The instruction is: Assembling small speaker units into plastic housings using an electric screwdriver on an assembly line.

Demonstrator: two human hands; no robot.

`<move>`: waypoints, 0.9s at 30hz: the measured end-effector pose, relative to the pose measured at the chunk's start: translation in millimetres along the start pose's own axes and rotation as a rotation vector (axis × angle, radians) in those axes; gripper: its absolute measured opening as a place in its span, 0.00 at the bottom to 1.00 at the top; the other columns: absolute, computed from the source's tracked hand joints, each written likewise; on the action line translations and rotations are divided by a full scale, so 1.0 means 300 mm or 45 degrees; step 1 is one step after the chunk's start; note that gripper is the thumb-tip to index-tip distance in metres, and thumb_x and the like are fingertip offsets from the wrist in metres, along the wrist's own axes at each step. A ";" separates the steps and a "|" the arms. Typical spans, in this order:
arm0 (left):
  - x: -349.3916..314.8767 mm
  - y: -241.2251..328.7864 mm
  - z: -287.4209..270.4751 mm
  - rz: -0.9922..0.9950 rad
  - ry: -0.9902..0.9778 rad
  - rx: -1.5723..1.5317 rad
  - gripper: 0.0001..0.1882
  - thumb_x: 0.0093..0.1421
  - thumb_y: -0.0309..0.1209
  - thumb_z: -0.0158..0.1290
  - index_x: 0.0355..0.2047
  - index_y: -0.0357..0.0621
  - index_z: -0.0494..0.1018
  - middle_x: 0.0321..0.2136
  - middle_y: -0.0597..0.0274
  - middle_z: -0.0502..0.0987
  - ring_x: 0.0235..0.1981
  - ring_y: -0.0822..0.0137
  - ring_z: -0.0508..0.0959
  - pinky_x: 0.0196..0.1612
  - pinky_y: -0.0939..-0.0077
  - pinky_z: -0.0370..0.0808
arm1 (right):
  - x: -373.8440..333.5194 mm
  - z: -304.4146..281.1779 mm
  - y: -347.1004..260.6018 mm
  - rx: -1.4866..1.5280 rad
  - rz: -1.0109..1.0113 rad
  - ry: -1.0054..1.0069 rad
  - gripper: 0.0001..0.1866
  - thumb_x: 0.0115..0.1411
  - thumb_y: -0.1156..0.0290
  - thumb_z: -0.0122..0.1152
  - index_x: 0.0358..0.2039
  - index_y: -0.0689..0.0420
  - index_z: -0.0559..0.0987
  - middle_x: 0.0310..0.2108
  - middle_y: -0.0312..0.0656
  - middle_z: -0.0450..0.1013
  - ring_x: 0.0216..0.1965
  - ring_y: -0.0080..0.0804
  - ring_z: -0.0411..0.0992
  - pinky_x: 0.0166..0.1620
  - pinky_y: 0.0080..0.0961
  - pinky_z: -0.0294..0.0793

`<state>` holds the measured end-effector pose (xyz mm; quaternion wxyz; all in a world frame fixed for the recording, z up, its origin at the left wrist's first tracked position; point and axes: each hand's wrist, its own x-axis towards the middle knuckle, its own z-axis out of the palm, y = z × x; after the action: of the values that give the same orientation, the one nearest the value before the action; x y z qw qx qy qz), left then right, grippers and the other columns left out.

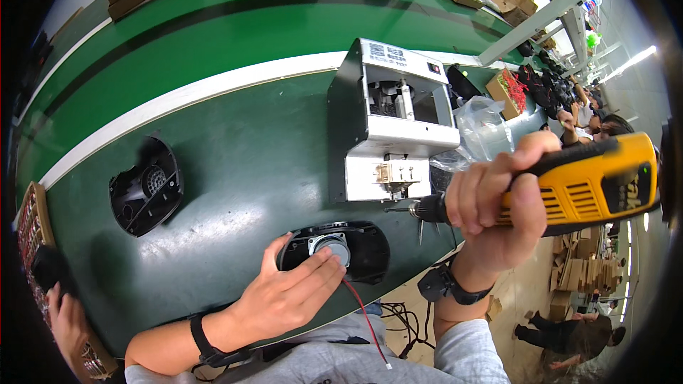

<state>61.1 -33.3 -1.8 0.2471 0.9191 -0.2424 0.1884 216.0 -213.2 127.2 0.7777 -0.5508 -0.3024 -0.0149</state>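
Left hand [293,293] clasps shell [370,249], fingers [313,267] on speaker [340,244], at table's [228,171] near edge. Right hand [498,203] wraps driver [580,195], right. Shell likely light, stiff: grip rim [386,242]. Speaker probably heavier, wire [368,317] fragile: grip frame [315,244].

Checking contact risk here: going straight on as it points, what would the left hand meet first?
The speaker, which the left hand touches; beyond it, probably the black shell, though depth is unclear.
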 end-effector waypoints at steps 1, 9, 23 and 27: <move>0.006 -0.003 -0.004 0.038 -0.025 0.024 0.15 0.57 0.29 0.61 0.44 0.41 0.82 0.50 0.61 0.79 0.58 0.65 0.76 0.53 0.36 0.70 | -0.013 0.007 -0.014 -0.013 0.001 0.026 0.18 0.67 0.66 0.61 0.47 0.58 0.62 0.15 0.34 0.62 0.13 0.23 0.58 0.19 0.26 0.64; 0.018 0.005 -0.011 0.083 -0.038 0.071 0.13 0.60 0.29 0.58 0.45 0.41 0.81 0.49 0.60 0.79 0.58 0.65 0.77 0.53 0.36 0.73 | -0.091 0.129 -0.043 0.030 -0.084 -0.281 0.19 0.70 0.61 0.62 0.45 0.53 0.60 0.14 0.33 0.66 0.10 0.25 0.66 0.14 0.23 0.71; 0.016 0.008 -0.022 0.077 -0.057 0.049 0.15 0.58 0.31 0.57 0.45 0.43 0.81 0.49 0.61 0.77 0.58 0.61 0.75 0.58 0.35 0.72 | -0.100 0.085 0.024 0.284 0.078 -0.517 0.27 0.65 0.73 0.68 0.56 0.56 0.61 0.28 0.45 0.73 0.26 0.39 0.73 0.34 0.39 0.78; 0.013 0.004 -0.030 0.045 -0.066 0.060 0.17 0.57 0.31 0.57 0.47 0.43 0.80 0.44 0.60 0.77 0.52 0.63 0.76 0.58 0.37 0.71 | -0.098 0.080 0.041 -0.079 -0.215 -0.341 0.45 0.67 0.53 0.60 0.72 0.65 0.49 0.39 0.46 0.71 0.34 0.32 0.72 0.42 0.33 0.74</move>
<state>61.5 -30.7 7.6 0.2157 0.9248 -0.2606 0.1744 185.5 -196.7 107.6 0.7090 -0.5443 -0.4481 -0.0158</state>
